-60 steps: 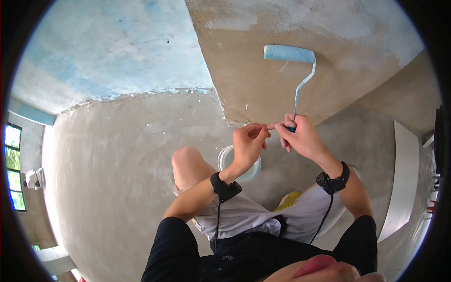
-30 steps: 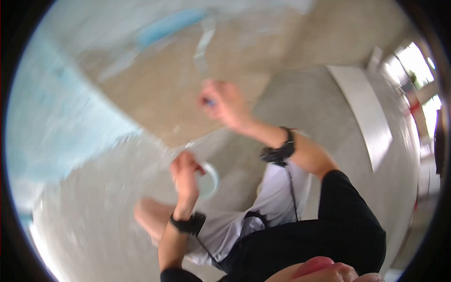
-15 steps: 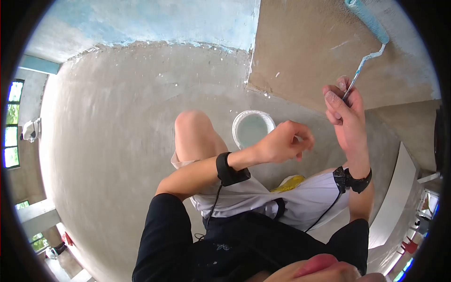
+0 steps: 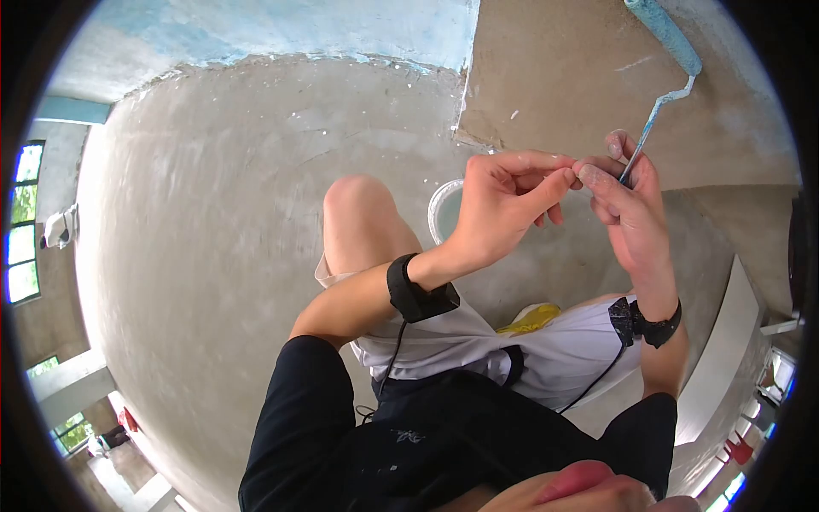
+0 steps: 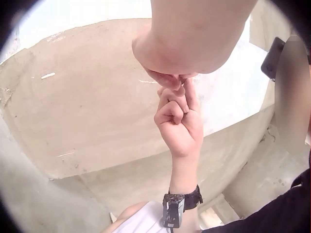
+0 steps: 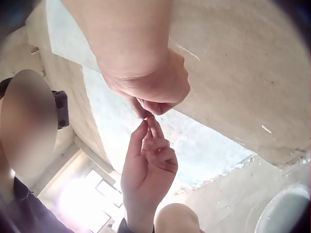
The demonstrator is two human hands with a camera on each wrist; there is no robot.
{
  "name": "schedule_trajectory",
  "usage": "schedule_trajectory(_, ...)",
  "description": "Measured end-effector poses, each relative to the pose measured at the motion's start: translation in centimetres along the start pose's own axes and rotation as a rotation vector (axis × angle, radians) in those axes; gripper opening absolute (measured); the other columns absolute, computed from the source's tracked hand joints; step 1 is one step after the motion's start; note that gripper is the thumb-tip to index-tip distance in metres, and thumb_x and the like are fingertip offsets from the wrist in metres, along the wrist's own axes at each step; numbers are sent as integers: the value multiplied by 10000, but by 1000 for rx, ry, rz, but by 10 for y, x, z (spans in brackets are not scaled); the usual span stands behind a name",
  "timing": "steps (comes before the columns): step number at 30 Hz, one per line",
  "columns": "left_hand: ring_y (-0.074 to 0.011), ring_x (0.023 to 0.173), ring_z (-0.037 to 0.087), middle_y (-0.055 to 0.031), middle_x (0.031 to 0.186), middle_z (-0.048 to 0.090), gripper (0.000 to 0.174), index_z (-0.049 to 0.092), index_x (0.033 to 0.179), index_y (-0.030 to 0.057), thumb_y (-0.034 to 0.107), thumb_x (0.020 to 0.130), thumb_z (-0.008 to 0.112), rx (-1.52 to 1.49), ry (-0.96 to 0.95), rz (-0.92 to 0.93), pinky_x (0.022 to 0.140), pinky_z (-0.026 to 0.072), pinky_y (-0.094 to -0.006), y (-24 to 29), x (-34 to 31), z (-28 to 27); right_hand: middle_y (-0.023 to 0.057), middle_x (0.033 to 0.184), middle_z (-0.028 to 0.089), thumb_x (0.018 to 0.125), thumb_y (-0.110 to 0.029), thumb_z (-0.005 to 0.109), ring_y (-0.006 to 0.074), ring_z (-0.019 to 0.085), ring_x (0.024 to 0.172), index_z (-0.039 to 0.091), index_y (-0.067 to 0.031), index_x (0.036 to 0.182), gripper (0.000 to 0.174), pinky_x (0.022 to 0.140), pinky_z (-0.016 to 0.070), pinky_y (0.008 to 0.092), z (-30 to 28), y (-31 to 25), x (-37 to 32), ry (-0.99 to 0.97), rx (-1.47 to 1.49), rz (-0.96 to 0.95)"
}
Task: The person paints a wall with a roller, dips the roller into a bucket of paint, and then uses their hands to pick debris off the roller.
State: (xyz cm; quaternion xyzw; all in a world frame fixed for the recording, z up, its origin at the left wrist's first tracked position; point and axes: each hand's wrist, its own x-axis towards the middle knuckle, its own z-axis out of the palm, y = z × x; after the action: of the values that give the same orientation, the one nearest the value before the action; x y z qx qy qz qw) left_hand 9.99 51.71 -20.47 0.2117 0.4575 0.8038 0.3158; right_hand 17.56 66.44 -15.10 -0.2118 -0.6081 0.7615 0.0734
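Observation:
My right hand (image 4: 636,209) grips the handle end of a paint roller (image 4: 664,38), whose blue sleeve is raised up and to the right in front of the brown wall. The roller's bent frame is smeared with light blue paint. My left hand (image 4: 503,205) reaches across, its thumb and forefinger tips meeting right at the thumb and forefinger tips of the right hand. In the right wrist view the left hand (image 6: 148,170) has its other fingers curled. I cannot tell whether anything small sits between the fingertips. Behind the left forearm a white bucket (image 4: 436,209) is partly hidden.
The person squats, a bare knee (image 4: 363,205) and a yellow shoe (image 4: 531,318) below the hands. Ahead, a blue-painted wall (image 4: 341,30) meets a bare brown one (image 4: 546,102). A pale board (image 4: 721,341) lies at the right on the concrete floor (image 4: 213,256).
After swinging apart from the right hand, my left hand has come back up and meets its fingertips again. The roller has moved to the upper right, staying in the right hand.

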Motion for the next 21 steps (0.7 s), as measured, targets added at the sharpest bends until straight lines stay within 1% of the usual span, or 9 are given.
schedule_trajectory(6, -102, 574, 597, -104, 823, 682, 178, 657, 1001, -61, 71, 891, 611, 38, 56, -16, 464, 428, -196, 1, -1, 3, 80, 823, 684, 783, -46, 714, -4, 384, 508, 356, -41, 1037, 440, 432, 204, 169, 1, 2, 0, 24, -72, -9)
schedule_trajectory(8, -99, 563, 592, -97, 810, 678, 173, 656, 977, -70, 71, 891, 607, 45, 89, 9, 460, 423, -195, 1, -1, 3, 56, 812, 678, 778, -57, 718, -8, 363, 501, 465, -13, 991, 333, 431, 203, 167, 2, 4, 2, 23, -86, -34)
schedule_trajectory(9, -99, 563, 592, -97, 810, 678, 173, 656, 977, -70, 71, 891, 607, 46, 89, 10, 460, 423, -195, 1, -1, 3, 56, 812, 678, 778, -57, 718, -8, 363, 501, 465, -13, 991, 333, 431, 203, 167, 2, 5, 2, 23, -85, -35)
schedule_trajectory(11, -92, 550, 584, -94, 792, 675, 163, 654, 932, -74, 74, 885, 607, 70, 130, 4, 454, 417, -193, 1, -2, 3, 33, 798, 667, 774, -66, 718, -10, 347, 505, 567, -2, 912, 214, 431, 209, 165, 4, 6, 3, 23, -100, -31)
schedule_trajectory(14, -82, 537, 572, -90, 770, 672, 150, 651, 896, -71, 72, 872, 610, 139, 197, -27, 449, 414, -192, 2, 1, 4, 16, 782, 654, 771, -68, 719, -11, 342, 510, 620, 12, 882, 169, 435, 225, 164, 10, 7, 4, 79, -134, -51)
schedule_trajectory(17, -74, 525, 558, -87, 753, 669, 138, 649, 882, -69, 61, 859, 607, 195, 215, -40, 448, 415, -192, 4, 5, 3, 30, 800, 671, 777, -63, 713, -13, 385, 530, 539, -9, 919, 231, 443, 258, 152, 11, 4, 6, 71, -147, 2)
schedule_trajectory(18, -74, 525, 558, -87, 753, 669, 138, 649, 882, -69, 61, 859, 607, 193, 212, -39, 448, 415, -192, 3, 5, 2, 30, 800, 671, 777, -63, 713, -13, 385, 530, 539, -9, 919, 231, 443, 258, 152, 11, 3, 5, 73, -148, 1)
schedule_trajectory(20, -69, 519, 549, -73, 729, 657, 131, 644, 865, -70, 55, 856, 606, 222, 207, -42, 448, 417, -196, 0, 6, 1, 54, 838, 695, 802, -62, 692, -15, 433, 562, 418, -49, 941, 307, 452, 292, 146, 12, 2, 5, 104, -187, -3)
schedule_trajectory(21, -69, 519, 549, -73, 729, 657, 131, 644, 865, -70, 55, 856, 606, 222, 207, -43, 448, 417, -196, -1, 7, 0, 54, 838, 695, 802, -62, 692, -15, 433, 562, 418, -49, 941, 307, 452, 292, 146, 12, 3, 5, 105, -186, -2)
